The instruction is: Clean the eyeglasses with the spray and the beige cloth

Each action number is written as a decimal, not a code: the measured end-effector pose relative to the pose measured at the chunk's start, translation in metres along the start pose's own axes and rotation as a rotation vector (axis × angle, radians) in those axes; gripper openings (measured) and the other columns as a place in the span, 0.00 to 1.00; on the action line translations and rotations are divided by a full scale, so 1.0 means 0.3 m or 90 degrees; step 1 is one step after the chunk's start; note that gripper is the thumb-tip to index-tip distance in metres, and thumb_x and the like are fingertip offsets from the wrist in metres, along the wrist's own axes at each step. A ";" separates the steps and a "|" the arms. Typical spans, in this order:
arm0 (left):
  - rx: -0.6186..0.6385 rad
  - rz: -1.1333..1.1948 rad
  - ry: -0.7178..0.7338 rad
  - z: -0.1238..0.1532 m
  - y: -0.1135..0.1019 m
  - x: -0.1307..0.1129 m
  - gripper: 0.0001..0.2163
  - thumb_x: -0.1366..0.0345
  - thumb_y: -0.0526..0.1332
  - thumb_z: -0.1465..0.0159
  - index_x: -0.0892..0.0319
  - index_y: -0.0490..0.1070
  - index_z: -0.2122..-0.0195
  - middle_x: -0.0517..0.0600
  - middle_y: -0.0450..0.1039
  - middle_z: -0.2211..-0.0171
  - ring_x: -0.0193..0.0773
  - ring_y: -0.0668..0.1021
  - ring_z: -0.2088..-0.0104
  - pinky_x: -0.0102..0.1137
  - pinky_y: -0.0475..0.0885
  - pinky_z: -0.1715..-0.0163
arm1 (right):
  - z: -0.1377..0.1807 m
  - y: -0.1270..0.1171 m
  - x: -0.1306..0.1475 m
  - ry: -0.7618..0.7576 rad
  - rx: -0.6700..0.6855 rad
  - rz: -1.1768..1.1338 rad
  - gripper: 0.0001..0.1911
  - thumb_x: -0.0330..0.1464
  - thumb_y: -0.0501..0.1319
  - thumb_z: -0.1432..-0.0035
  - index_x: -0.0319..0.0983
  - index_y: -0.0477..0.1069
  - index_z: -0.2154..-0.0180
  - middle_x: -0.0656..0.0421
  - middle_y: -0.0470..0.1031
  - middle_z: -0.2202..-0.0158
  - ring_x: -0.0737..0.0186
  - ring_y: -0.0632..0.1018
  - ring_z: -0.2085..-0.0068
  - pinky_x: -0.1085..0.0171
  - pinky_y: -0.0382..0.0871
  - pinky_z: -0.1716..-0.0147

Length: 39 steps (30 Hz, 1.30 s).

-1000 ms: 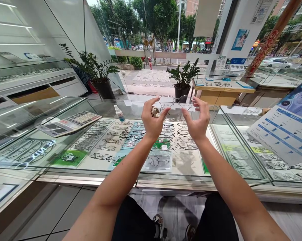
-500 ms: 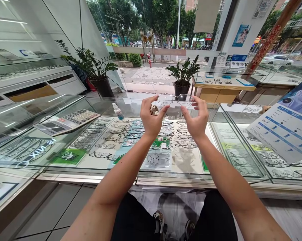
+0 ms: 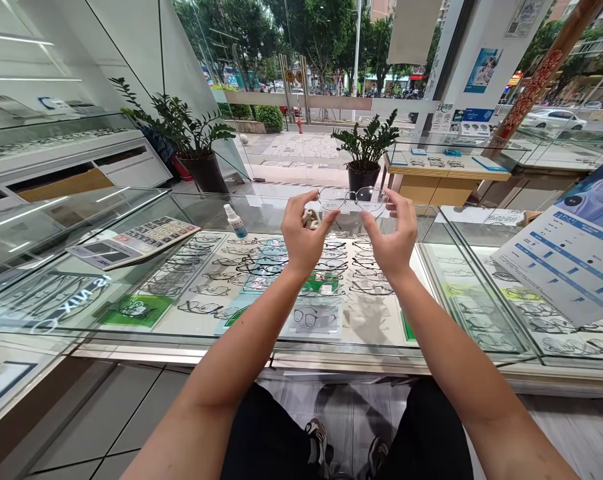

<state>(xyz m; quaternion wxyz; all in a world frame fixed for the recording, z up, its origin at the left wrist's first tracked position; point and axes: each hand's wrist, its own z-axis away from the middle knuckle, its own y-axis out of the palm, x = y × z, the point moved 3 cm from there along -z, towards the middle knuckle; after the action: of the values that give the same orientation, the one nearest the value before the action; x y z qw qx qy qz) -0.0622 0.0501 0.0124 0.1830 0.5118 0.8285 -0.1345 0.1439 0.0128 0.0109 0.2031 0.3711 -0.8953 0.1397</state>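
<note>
A pair of thin-rimmed eyeglasses (image 3: 355, 201) is held up between my two hands, over the glass display counter (image 3: 381, 347). My left hand (image 3: 303, 227) grips the left side of the glasses with thumb and fingertips. A crumpled, light-coloured cloth (image 3: 310, 219) is tucked in that same palm. On the other side, my right hand (image 3: 394, 230) pinches the right end of the frame, its thumb below the lens. Rows of eyeglasses (image 3: 374, 287) lie under the glass beneath my hands.
A small spray bottle (image 3: 235, 221) stands on the counter to the left, near a printed chart (image 3: 136, 241). At right, a blue-and-white leaflet (image 3: 566, 260) leans over the glass. Potted plants (image 3: 364, 150) (image 3: 201, 167) stand behind the counter by the window.
Both hands and the glasses have shifted very slightly; the glasses are tilted a little differently. The grip looks the same.
</note>
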 end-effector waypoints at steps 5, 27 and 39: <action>0.006 0.006 -0.016 0.002 0.001 0.001 0.23 0.44 0.75 0.32 0.52 0.81 0.43 0.55 0.84 0.49 0.45 0.84 0.48 0.38 0.80 0.51 | -0.002 -0.006 0.013 -0.025 -0.018 0.008 0.26 0.49 0.69 0.30 0.49 0.73 0.36 0.53 0.80 0.47 0.46 0.81 0.46 0.41 0.79 0.44; -0.046 -0.013 0.022 0.008 -0.003 -0.003 0.25 0.42 0.75 0.33 0.51 0.79 0.42 0.53 0.79 0.49 0.40 0.83 0.59 0.40 0.82 0.55 | 0.007 0.012 -0.011 0.015 0.013 -0.032 0.27 0.50 0.68 0.29 0.51 0.72 0.34 0.52 0.80 0.45 0.50 0.83 0.48 0.45 0.83 0.48; -0.031 0.067 0.005 0.024 0.015 -0.010 0.26 0.44 0.74 0.31 0.51 0.75 0.39 0.56 0.82 0.45 0.47 0.89 0.48 0.39 0.85 0.51 | 0.032 0.061 -0.052 0.096 0.024 -0.195 0.29 0.47 0.71 0.32 0.48 0.71 0.34 0.50 0.81 0.42 0.51 0.88 0.47 0.45 0.85 0.42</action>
<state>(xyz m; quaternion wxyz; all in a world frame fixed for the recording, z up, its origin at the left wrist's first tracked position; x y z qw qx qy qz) -0.0557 0.0468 0.0069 0.1988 0.5506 0.8042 -0.1024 0.1381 0.0310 -0.0065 0.2817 0.4956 -0.8076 0.1512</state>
